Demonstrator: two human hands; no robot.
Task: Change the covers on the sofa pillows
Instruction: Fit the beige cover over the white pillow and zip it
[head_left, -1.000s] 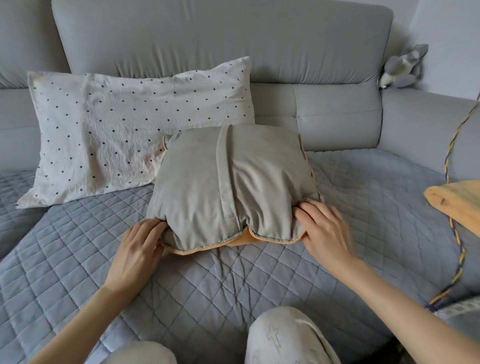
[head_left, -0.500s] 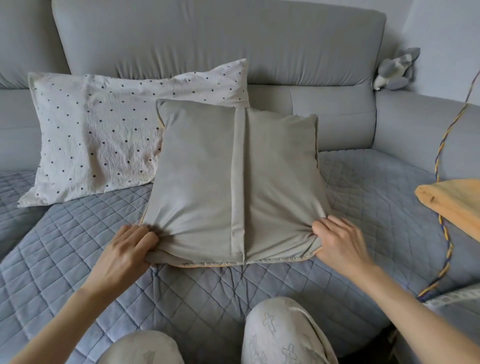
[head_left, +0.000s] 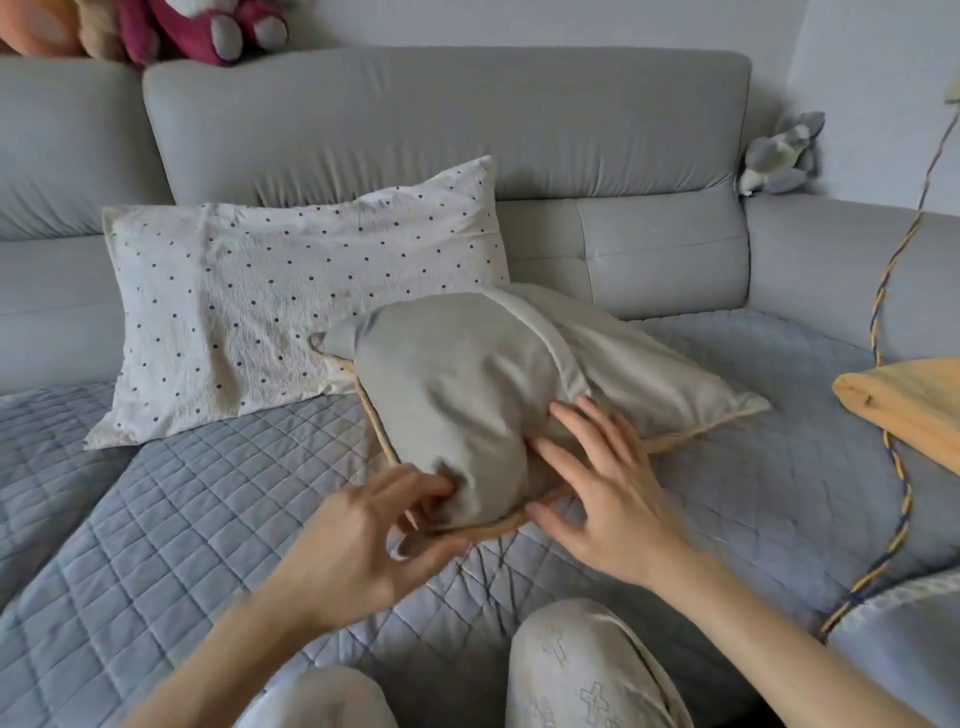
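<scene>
A square pillow in a beige-grey cover (head_left: 467, 395) with orange piping lies tilted on the quilted sofa seat (head_left: 182, 509), one corner turned toward me. My left hand (head_left: 374, 540) pinches the cover at that near corner. My right hand (head_left: 597, 478) rests flat on the pillow with its fingers spread, just right of the back flap seam. A white pillow with dark dots (head_left: 291, 322) leans on the sofa back behind and to the left.
A folded orange cloth (head_left: 914, 410) lies at the right edge, with a yellow-and-blue braided cord (head_left: 883, 332) hanging past it. Plush toys (head_left: 197, 26) sit on top of the grey backrest and a grey one (head_left: 779, 156) in the corner. My knees are at the bottom.
The pillow was held upright by both lower corners; now it lies turned with a corner toward me. My right hand has let go and flattened on it. The view has tilted up.
</scene>
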